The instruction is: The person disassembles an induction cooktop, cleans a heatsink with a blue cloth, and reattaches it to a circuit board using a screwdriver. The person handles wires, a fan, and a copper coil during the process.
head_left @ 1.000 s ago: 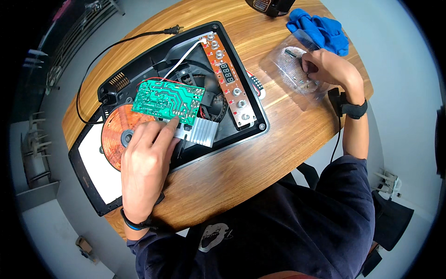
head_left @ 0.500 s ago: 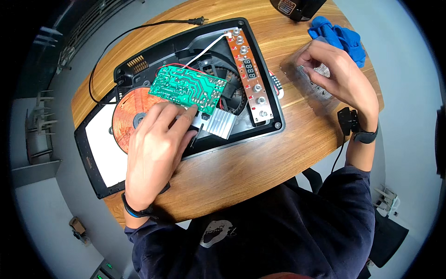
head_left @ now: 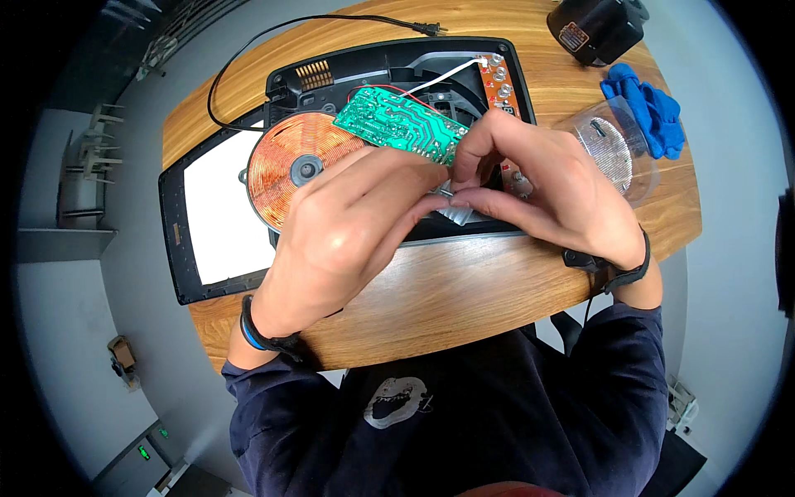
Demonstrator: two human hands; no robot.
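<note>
My left hand (head_left: 348,219) and my right hand (head_left: 555,186) meet above the opened induction cooker (head_left: 397,58), both in a pinch. A tiny silvery piece (head_left: 445,192) shows between their fingertips; its kind I cannot make out. Just beneath is the ribbed aluminium heat sink (head_left: 455,215), mostly covered by my fingers. Beside my left fingers the green circuit board (head_left: 397,120) lies tilted over the fan, solder side up. The copper coil (head_left: 281,157) sits left of it. My right hand partly hides the orange button board (head_left: 498,79).
A white-faced black panel (head_left: 219,211) lies under the cooker's left side. The power cord (head_left: 331,16) curls behind. At the right are a clear plastic container (head_left: 613,157) with a small dark piece in it, a blue cloth (head_left: 646,108) and a black appliance (head_left: 596,33).
My right hand has left the clear container and come over to my left hand at the heat sink. My left hand's fingers have closed to a pinch there. The view has shifted.
</note>
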